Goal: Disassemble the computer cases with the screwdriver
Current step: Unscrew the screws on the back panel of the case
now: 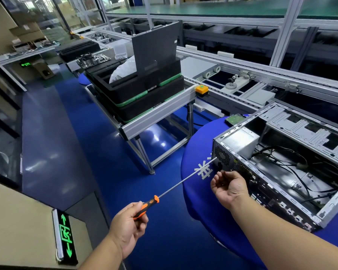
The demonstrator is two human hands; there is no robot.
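Note:
An open grey computer case (281,168) lies on its side on a blue-covered table (201,191), its inside and cables showing. My left hand (128,228) grips the orange-and-black handle of a long screwdriver (183,181). The thin shaft reaches up to the right, and its tip sits at the case's rear panel beside the power supply fan grille (222,155). My right hand (229,187) hovers palm up just below that rear corner, fingers loosely curled and cupped, holding nothing that I can see.
A stack of black and green trays (144,94) with a dark panel (154,49) and a white bag rests on an aluminium stand to the left. A conveyor line (252,78) runs behind. A green circuit board (235,118) lies on the table behind the case.

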